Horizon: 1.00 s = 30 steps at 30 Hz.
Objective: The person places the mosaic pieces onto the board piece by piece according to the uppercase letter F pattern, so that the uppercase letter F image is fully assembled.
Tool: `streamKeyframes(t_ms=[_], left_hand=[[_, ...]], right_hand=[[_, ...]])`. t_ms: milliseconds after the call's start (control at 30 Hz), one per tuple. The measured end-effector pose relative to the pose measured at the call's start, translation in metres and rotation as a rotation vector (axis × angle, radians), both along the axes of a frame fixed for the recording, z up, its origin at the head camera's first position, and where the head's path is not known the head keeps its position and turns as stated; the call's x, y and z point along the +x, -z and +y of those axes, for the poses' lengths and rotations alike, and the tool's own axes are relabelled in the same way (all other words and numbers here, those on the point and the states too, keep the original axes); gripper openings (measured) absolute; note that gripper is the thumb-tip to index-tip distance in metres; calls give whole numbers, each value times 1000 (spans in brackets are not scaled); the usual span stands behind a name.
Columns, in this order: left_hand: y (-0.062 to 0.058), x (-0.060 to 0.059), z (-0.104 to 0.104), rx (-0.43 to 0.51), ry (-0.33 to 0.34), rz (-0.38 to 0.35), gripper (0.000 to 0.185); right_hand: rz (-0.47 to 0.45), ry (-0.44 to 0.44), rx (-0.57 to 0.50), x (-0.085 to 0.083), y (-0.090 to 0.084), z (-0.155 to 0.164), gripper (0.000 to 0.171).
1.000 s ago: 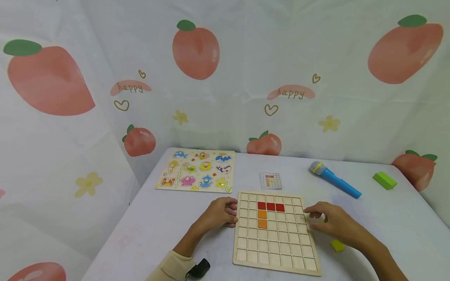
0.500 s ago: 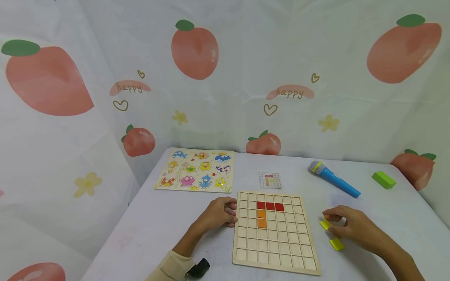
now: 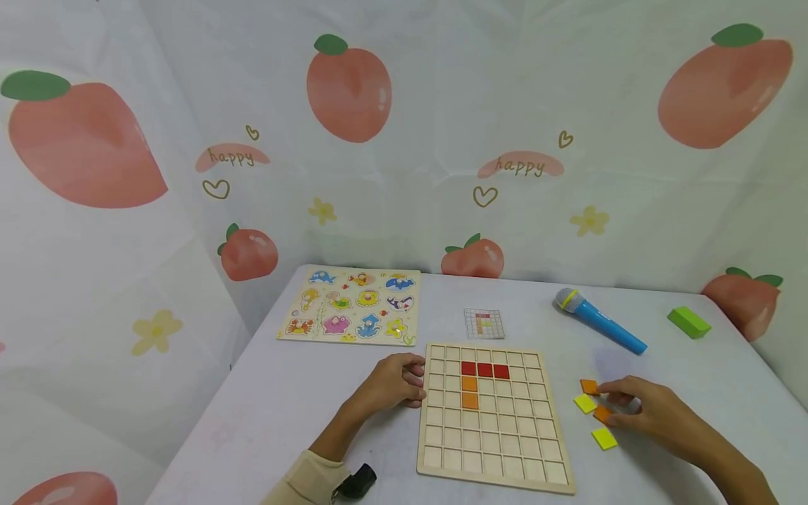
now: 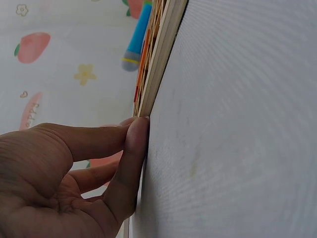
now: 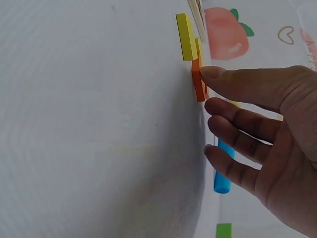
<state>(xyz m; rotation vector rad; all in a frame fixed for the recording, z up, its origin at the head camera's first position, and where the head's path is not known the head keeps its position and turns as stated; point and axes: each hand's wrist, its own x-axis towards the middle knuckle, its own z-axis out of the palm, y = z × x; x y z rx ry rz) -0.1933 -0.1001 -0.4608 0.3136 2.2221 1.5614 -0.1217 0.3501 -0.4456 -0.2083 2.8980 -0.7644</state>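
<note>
A wooden grid board [image 3: 499, 449] lies flat on the table, with three red tiles [image 3: 485, 369] in a row and two orange tiles [image 3: 470, 393] below them. My left hand [image 3: 413, 382] rests against the board's left edge, fingers loosely bent, thumb [image 4: 136, 144] touching the edge of the board [image 4: 158, 54]. Right of the board lie loose tiles: an orange tile [image 3: 590, 386], a yellow tile [image 3: 585, 403], a second orange tile [image 3: 602, 414] and a second yellow tile [image 3: 604, 439]. My right hand [image 3: 609, 405] hovers over them, fingers spread, its thumb [image 5: 233, 82] touching the nearer orange tile [image 5: 198, 84].
An animal peg puzzle [image 3: 353, 305] lies at the back left. A small pattern card [image 3: 485, 323] sits just behind the board. A blue toy microphone [image 3: 600, 321] and a green block [image 3: 689, 322] lie at the back right. Peach-print cloth walls the table in.
My right hand has drawn away from the board's right edge, out to the loose tiles. Two orange tiles now show beside the yellow ones. The left hand has stayed put.
</note>
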Motion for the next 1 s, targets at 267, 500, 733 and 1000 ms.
streamKeyframes(t_ms=[267,500,733,1000], left_hand=[[-1,1,0,0,0,3,55],[-2,2,0,8,-3,-4,55],[-2,0,1,-8,-5,-3,54],[-1,1,1,-10,1,-3,55]], right_hand=[[-6,-1,9,2,3,3,43],[14,-19,9,3,3,2,35],[-18,-23,47,0,4,3,35],[-107,1,79,-4,2,0,36]])
